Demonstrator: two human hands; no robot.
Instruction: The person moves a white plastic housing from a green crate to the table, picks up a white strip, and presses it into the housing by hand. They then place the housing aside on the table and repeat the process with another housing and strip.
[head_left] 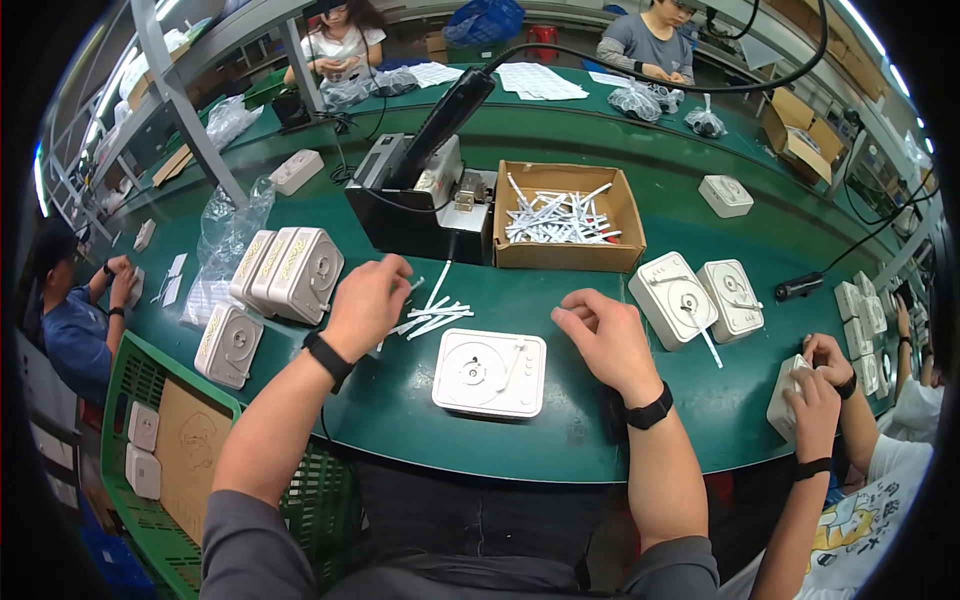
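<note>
A white record-player-shaped box (489,374) lies face up on the green table between my hands, with a round platter, a small arm and knobs on its top. Neither hand touches it. My left hand (368,308) is beyond its left side, fingers curled together, and the pale end of a thin strip shows at the fingertips. Close by lies a loose pile of white strips (436,316). To the right of the box, my right hand (606,338) hovers with thumb and fingers apart, holding nothing.
Similar white boxes (305,275) stand at the left, and two more (675,300) at the right, one with a strip hanging off. Behind are a black machine (400,215) and a cardboard box (570,258) of strips. A green crate (150,535) sits lower left. Co-workers sit around.
</note>
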